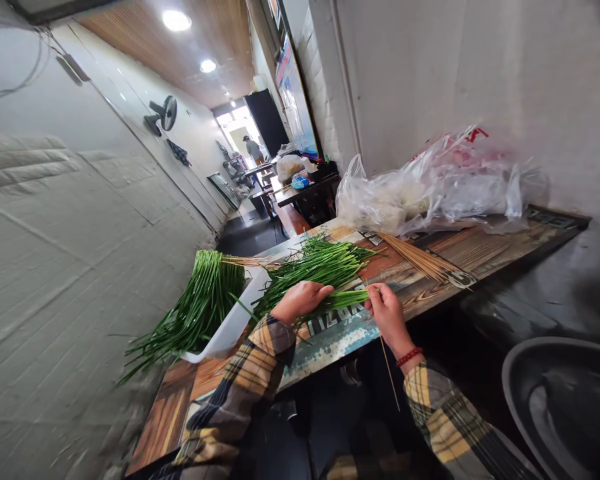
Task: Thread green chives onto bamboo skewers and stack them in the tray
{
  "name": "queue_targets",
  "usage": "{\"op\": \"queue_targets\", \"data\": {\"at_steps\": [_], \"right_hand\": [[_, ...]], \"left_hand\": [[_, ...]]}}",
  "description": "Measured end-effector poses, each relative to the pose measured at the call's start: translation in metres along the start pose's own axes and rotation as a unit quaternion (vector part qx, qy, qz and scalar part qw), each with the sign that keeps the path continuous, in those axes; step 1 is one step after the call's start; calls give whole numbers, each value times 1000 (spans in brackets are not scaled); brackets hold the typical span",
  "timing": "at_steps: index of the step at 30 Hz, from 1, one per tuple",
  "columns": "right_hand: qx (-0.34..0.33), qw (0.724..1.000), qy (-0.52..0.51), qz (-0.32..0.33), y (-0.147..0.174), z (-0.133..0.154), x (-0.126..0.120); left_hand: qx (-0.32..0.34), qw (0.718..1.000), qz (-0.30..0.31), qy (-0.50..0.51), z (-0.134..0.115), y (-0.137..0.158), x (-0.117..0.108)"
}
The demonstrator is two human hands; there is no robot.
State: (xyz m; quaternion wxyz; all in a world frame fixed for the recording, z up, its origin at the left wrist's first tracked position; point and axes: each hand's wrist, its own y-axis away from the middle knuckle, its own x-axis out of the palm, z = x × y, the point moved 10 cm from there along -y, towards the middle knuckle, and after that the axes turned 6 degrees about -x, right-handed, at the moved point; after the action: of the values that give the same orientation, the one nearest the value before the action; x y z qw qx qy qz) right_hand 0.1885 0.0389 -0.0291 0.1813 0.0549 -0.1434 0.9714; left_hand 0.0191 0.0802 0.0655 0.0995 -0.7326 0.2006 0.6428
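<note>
A small bunch of green chives [349, 298] lies level between my hands, above the near edge of the table. My left hand [303, 300] is closed around its leafy part. At the cut ends, my right hand [386, 313] pinches a thin bamboo skewer [390, 373], whose long end hangs down below the palm. The skewer crosses the chive ends; whether it pierces them is hidden by my fingers. Just beyond, a loose heap of chives [325, 263] rests on the table. More chives on skewers [207, 287] stand in a thick row at the left, over a white tray [250, 300].
Loose bamboo skewers [420, 257] lie fanned on the patterned wooden table [485, 247]. Clear plastic bags [430, 187] are piled against the wall. A dark basin [560, 407] stands below at right. Far back, a person [253, 150] stands near the bright doorway, past other tables.
</note>
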Motion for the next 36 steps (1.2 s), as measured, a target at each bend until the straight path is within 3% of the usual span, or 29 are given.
{"op": "queue_targets", "data": {"at_steps": [3,6,8,13,16,21,29,36], "right_hand": [[-29,994,102,27,-2,5,7],[-52,985,156,50,-2,12,12],[-55,983,167,50,-2,15,12],[-59,985,163,13,0,20,4],[-67,984,164,-11,2,23,0],[-78,981,179,-20,3,25,0],[-82,975,204,-3,3,27,4],[-63,976,209,18,3,20,5]], "left_hand": [[-86,989,-19,-117,31,7,-6],[-95,976,-85,-174,28,3,-13],[-74,977,-125,-153,13,-8,-12],[-6,988,-153,4,-28,-52,8],[-19,984,-169,50,-30,-72,20],[-20,982,-187,24,-25,-86,33],[31,974,-217,53,-16,-71,31],[90,945,-226,219,-19,-41,19]]}}
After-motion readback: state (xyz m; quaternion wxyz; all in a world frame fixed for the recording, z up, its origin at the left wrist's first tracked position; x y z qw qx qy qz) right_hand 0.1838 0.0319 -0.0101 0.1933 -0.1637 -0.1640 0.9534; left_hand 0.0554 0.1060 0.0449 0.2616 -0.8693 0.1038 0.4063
